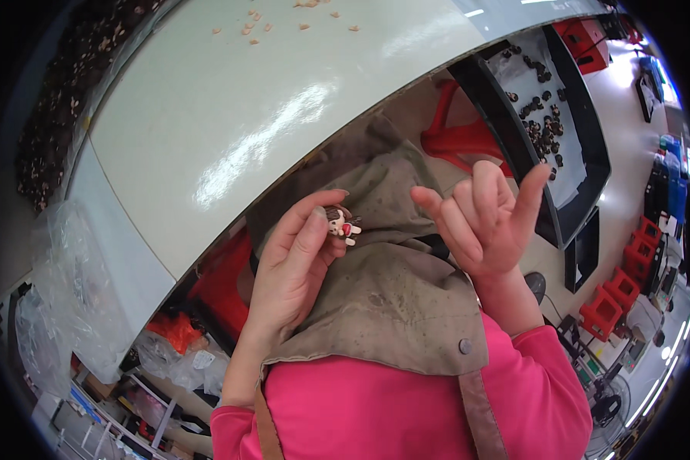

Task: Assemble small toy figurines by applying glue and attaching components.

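Note:
A small figurine (343,225) with dark brown hair, pale limbs and a red spot on its front is pinched between the thumb and fingers of my left hand (293,257). That hand hovers over my brown apron, just off the table's near edge. Raised to the right of it is my right hand (484,222), with nothing visible in it. Its thumb and forefinger spread apart while some other fingers curl inward. Between the two hands there is a wide gap, and the right one is nearest the dark tray.
Several tiny pale pieces (247,29) lie on the white table (169,146). At far left is a heap of small dark brown parts (50,115) above clear plastic bags (77,284). A black tray (594,169) holds several dark-haired figurines (544,130), beside a red stool (456,140).

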Motion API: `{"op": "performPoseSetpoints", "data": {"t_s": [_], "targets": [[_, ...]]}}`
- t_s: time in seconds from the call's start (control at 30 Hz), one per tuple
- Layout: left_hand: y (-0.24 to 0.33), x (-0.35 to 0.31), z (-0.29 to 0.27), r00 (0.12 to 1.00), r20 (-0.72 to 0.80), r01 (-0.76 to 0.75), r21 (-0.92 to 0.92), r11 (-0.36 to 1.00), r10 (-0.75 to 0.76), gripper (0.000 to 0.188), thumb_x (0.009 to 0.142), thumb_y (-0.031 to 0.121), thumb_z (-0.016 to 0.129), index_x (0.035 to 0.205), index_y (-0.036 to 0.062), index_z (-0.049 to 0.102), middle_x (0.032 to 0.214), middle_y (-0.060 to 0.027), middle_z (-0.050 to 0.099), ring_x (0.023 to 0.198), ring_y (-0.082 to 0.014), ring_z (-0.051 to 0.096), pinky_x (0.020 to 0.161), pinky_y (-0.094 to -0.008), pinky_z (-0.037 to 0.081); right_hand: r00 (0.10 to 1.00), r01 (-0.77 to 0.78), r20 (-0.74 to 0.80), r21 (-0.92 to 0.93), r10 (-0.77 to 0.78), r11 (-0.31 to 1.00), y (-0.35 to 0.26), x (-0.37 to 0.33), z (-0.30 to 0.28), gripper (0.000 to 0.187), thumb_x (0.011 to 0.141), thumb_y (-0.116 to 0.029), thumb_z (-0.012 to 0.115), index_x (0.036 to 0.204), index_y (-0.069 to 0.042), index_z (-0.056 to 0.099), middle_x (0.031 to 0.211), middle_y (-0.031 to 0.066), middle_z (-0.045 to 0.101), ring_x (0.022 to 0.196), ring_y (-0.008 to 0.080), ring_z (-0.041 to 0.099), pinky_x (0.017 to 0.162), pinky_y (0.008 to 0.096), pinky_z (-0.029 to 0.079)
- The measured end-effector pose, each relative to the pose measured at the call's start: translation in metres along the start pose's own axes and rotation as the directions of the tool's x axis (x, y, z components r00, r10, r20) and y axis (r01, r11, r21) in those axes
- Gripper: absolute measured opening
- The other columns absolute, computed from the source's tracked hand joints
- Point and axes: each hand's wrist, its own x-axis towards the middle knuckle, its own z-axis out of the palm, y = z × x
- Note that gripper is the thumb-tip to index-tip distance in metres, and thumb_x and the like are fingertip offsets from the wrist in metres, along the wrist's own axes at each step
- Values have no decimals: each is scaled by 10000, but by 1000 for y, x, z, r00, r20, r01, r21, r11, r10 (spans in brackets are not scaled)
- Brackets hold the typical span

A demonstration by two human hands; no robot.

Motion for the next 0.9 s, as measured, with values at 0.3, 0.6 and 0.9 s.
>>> {"op": "performPoseSetpoints", "data": {"t_s": [0.3,0.6,0.9], "targets": [[0,2,2,1000,-8,13,-64,998,-13,385,989,292,386,1265,32,450,1003,-31,587,864,-118,595,754,-251,509,998,-18,-60,2,18,1000,4,3,1,618,918,-618,178,645,-95,360,453,-27,299,319,100,320,1019,425,371],[0,2,-2,992,20,124,-237,964,-123,427,985,347,368,1282,46,431,946,-64,560,738,-101,573,650,-231,527,973,-172,-229,-593,40,787,18,-3,14,208,921,-177,528,771,-66,437,694,15,436,616,114,465,692,286,419],[-3,-3,-4,999,20,43,-153,987,-40,417,992,338,362,1282,52,450,972,-19,582,886,-84,563,781,-244,482,990,82,116,-931,77,355,36,10,32,283,722,-55,734,936,-50,549,910,53,539,802,152,548,708,271,469]]}}
